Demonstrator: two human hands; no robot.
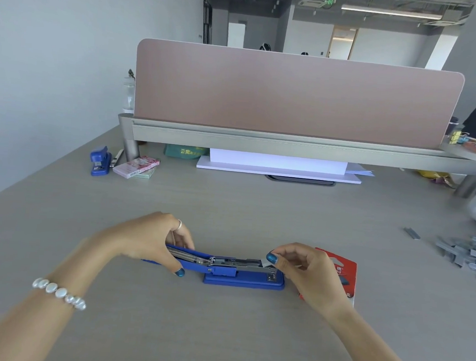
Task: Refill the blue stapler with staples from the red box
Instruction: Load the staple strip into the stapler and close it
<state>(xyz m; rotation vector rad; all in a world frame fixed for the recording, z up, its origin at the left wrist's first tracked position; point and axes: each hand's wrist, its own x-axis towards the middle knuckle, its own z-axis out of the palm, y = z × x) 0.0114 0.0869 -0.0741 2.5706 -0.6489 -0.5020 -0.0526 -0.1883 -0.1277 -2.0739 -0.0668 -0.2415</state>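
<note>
The blue stapler (241, 270) lies open on the worktop (229, 208), the red box (340, 271) just behind the right hand (306, 274). Staple strips look light and brittle, best pinched along their sides. The left hand (152, 242) clamps the raised lid; the right-hand fingers (272, 258) pinch a strip (266, 263) over the metal channel.

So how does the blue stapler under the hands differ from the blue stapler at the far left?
The near stapler lies swung open, its metal channel exposed; the far stapler is closed. The near one is held by the left hand and right hand; the far one is untouched. Both are blue.
</note>
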